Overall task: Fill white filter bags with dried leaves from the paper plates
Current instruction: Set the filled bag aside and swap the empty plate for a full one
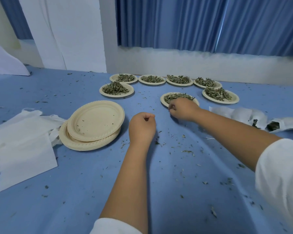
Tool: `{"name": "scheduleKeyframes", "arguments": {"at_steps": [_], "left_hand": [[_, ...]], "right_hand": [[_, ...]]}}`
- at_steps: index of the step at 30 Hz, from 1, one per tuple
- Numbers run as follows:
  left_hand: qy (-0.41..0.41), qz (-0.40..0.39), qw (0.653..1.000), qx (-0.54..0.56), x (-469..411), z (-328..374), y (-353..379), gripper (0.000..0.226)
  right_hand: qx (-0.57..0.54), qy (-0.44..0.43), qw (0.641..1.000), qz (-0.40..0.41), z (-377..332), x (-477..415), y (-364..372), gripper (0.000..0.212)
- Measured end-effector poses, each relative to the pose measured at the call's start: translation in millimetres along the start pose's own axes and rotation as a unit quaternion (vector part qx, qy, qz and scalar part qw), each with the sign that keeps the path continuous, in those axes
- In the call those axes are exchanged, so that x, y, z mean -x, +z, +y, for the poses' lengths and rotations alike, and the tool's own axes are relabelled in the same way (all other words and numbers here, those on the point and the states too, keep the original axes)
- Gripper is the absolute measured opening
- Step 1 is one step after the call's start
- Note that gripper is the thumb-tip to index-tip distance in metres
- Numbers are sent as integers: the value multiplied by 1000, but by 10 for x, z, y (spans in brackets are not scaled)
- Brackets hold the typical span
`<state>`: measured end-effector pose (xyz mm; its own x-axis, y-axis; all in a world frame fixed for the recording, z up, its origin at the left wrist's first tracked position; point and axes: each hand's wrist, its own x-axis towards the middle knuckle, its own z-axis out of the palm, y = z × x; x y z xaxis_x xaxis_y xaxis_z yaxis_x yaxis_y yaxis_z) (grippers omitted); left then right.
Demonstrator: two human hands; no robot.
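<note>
Blue cloth [91,183] crumb-strewn. Left hand [141,127] fisted, empty; right hand [183,109] curled on leaf plate [162,101], grip unclear. Risk: spillage, empty bags [20,141] well apart.

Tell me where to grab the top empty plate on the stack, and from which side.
Pinch the top plate by its right rim, coming from the right with the left hand: it sits skewed on the stack, so that edge overhangs.
</note>
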<state>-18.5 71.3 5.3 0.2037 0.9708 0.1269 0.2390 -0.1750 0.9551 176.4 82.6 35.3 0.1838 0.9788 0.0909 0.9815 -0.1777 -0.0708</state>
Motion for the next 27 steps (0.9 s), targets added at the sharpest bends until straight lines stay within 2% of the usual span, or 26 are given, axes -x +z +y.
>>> {"name": "scheduleKeyframes", "arguments": {"at_steps": [4,12,18,21,27], "left_hand": [[15,31,999,-17,51,33,-67,23],[6,62,998,-30,270,79,-139,21],[23,81,996,-37,337,82,-227,25],[17,77,996,-34,359,51,-251,25],[12,24,994,-105,355,37,-183,18]], "right_hand": [[-2,-59,998,-4,-223,413,-103,2],[2,-130,991,-38,-728,1180,-202,10],[-53,-142,984,-94,-869,1360,-359,23],[-65,-124,989,-47,-944,1227,-459,14],[-139,-130,981,29,-1547,718,-569,11]]}}
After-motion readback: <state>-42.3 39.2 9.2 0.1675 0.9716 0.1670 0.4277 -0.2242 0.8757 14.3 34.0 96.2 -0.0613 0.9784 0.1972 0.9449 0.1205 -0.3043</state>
